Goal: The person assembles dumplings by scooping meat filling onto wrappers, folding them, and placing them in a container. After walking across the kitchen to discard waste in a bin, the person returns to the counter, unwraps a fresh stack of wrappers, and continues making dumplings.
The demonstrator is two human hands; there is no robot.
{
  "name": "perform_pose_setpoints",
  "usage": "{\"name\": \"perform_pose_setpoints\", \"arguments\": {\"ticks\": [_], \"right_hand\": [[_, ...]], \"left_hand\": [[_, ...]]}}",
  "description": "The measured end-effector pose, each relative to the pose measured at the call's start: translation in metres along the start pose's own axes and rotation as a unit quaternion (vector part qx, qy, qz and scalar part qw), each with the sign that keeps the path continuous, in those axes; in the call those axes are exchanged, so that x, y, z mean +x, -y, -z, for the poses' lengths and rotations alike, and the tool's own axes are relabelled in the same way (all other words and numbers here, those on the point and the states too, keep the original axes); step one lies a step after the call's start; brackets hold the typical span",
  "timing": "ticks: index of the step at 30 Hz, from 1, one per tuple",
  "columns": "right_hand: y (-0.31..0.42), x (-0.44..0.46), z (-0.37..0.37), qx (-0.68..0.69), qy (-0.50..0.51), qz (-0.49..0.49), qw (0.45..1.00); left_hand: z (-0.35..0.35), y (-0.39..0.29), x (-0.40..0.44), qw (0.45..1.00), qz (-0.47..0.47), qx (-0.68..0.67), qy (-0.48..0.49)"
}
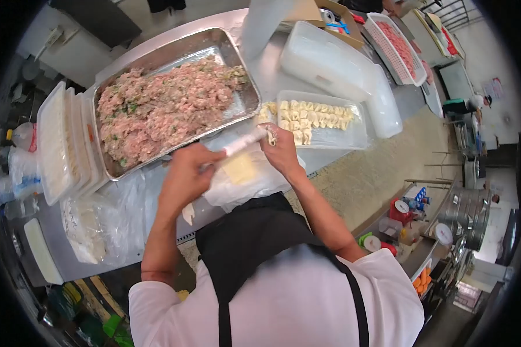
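My left hand [188,173] is closed around one end of a flat white stick [244,141], which slants up toward my other hand. In my right hand [281,151], the fingers are closed on a small dumpling [271,137], and the stick's far tip reaches it. Below the stick, pale yellow square dumpling wrappers [240,169] lie on a plastic sheet [266,180]. Left of my hands stands a large metal tray [171,134] of minced meat filling [168,101]. Beyond my right hand, a clear plastic tray [336,137] holds rows of folded dumplings [307,115].
Stacked clear plastic containers [330,58] stand behind the dumpling tray. More lidded containers [58,144] are at the left, beside a plastic bag [110,222]. A white basket [382,34] with pinkish contents sits at the far right. A shelf with scales [402,206] stands across the floor.
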State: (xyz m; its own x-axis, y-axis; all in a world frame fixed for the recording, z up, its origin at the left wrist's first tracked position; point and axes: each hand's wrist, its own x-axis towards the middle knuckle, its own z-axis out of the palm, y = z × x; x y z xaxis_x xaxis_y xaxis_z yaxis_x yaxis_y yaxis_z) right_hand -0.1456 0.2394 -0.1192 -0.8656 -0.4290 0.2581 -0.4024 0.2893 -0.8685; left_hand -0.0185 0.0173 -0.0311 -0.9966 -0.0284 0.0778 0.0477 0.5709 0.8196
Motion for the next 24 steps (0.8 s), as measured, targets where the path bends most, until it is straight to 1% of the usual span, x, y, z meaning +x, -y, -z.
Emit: {"name": "perform_pose_setpoints", "arguments": {"ticks": [1,2,3,4,5,6,7,8,10,11,12,13,14,16,17,19,20,22,24], "right_hand": [[-0.012,-0.001,0.009,-0.013,-0.012,-0.057,0.998],[-0.023,0.0,0.019,-0.025,-0.024,-0.114,0.993],[-0.029,0.003,0.034,0.005,-0.081,-0.124,0.989],[-0.035,0.005,0.055,-0.004,-0.123,-0.141,0.982],[-0.041,0.008,0.077,-0.012,-0.164,-0.156,0.974],[-0.046,0.011,0.097,0.013,-0.223,-0.142,0.964],[-0.057,0.015,0.125,-0.021,-0.246,-0.171,0.954],[-0.058,0.018,0.155,-0.039,-0.23,-0.184,0.955],[-0.08,0.03,0.206,-0.088,-0.207,-0.241,0.944],[-0.097,0.032,0.229,-0.091,-0.207,-0.242,0.944],[-0.119,0.033,0.25,-0.194,-0.168,-0.239,0.936],[-0.131,0.032,0.26,-0.295,-0.127,-0.232,0.918],[-0.134,0.033,0.261,-0.297,-0.126,-0.232,0.918],[-0.137,0.034,0.262,-0.433,-0.034,-0.125,0.892],[-0.14,0.034,0.26,-0.434,-0.034,-0.124,0.892],[-0.148,0.033,0.254,-0.455,-0.035,-0.048,0.888],[-0.152,0.033,0.252,-0.455,-0.034,-0.047,0.888],[-0.16,0.032,0.249,-0.469,-0.065,-0.072,0.878],[-0.166,0.034,0.246,-0.464,-0.068,-0.088,0.879]], "left_hand": [[0.008,0.0,-0.003,0.999,0.017,-0.033,-0.036],[0.015,0.001,-0.004,0.999,0.014,-0.039,-0.032],[0.023,0.001,-0.005,0.996,0.021,-0.043,-0.076],[0.029,0.003,-0.007,0.991,0.03,-0.047,-0.121],[0.034,0.007,-0.01,0.991,0.029,-0.051,-0.121],[0.039,0.012,-0.012,0.991,0.058,-0.054,-0.109],[0.041,0.015,-0.014,0.99,0.088,-0.056,-0.095],[0.042,0.016,-0.016,0.99,0.089,-0.058,-0.096],[0.042,0.019,-0.019,0.987,0.099,-0.068,-0.104],[0.042,0.021,-0.019,0.987,0.1,-0.071,-0.103],[0.041,0.022,-0.02,0.987,0.098,-0.069,-0.103],[0.04,0.024,-0.02,0.988,0.096,-0.066,-0.104],[0.039,0.025,-0.019,0.988,0.096,-0.068,-0.105],[0.035,0.026,-0.019,0.987,0.112,-0.059,-0.099],[0.034,0.027,-0.018,0.987,0.112,-0.06,-0.099],[0.032,0.029,-0.018,0.987,0.103,-0.077,-0.095],[0.032,0.028,-0.018,0.987,0.103,-0.078,-0.096],[0.034,0.027,-0.02,0.989,0.104,-0.049,-0.089],[0.036,0.029,-0.022,0.988,0.105,-0.055,-0.097]]}}
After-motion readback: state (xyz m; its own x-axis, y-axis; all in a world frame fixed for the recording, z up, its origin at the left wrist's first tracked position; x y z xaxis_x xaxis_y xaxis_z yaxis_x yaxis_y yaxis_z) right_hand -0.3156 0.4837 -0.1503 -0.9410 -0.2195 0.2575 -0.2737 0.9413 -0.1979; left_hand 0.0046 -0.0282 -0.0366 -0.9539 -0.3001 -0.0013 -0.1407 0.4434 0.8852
